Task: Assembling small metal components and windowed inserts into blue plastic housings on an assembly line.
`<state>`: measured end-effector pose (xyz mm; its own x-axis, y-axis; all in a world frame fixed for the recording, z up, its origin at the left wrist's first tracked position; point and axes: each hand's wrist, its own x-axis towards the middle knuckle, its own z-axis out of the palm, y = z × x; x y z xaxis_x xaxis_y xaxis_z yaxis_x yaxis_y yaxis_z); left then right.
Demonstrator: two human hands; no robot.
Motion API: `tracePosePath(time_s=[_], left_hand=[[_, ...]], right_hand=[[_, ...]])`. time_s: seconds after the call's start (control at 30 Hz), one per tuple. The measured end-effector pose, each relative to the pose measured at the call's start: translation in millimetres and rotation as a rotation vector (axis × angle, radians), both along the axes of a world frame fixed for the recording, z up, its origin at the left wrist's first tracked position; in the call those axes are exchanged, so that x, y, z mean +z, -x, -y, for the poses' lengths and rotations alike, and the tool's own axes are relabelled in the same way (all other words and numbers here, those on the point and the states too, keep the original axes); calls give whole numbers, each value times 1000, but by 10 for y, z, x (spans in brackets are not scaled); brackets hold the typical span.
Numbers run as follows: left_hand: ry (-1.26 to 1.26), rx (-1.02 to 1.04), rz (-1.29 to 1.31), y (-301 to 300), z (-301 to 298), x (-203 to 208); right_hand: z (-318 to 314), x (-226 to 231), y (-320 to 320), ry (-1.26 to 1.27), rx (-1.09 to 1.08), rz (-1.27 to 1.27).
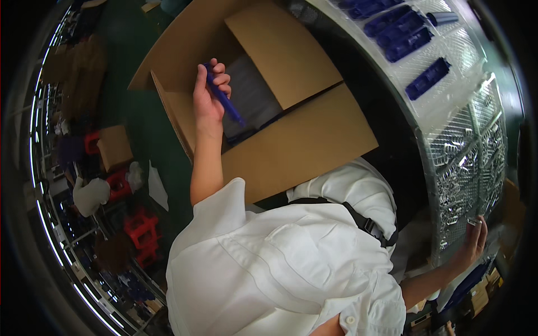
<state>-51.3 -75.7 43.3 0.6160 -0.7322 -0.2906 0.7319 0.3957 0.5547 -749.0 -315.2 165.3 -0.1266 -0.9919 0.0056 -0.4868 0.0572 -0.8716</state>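
My left hand (210,101) is closed round a long, narrow blue plastic part (227,105), held tilted over an open cardboard box (302,162). Inside the box lies a greyish sheet or layer (252,92), with dark blue pieces along its near edge. Far to the right, my right hand (473,246) is at the near end of a tray of small shiny metal pieces (468,168). Its fingertips pinch one small metal piece (473,221); the exact kind is too small to make out. Several blue plastic parts, one of them a lone blue holder (427,78), lie beyond the tray.
The blue parts rest on a clear textured sheet (454,106) along the bench. Raised flaps (286,56) surround the box opening. On the green floor (131,67) to the left stand red stools (140,229), another carton (115,147) and a white sheet (157,187).
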Motion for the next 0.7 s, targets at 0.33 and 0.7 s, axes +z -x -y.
tracePosePath(time_s=[0.33,0.7], left_hand=[[354,-773,-314,2829,1447,530],[340,-492,275,3884,1918,730]], right_hand=[[-522,-23,-794,-222,279,700],[-997,-232,-1235,-447,313,1107]])
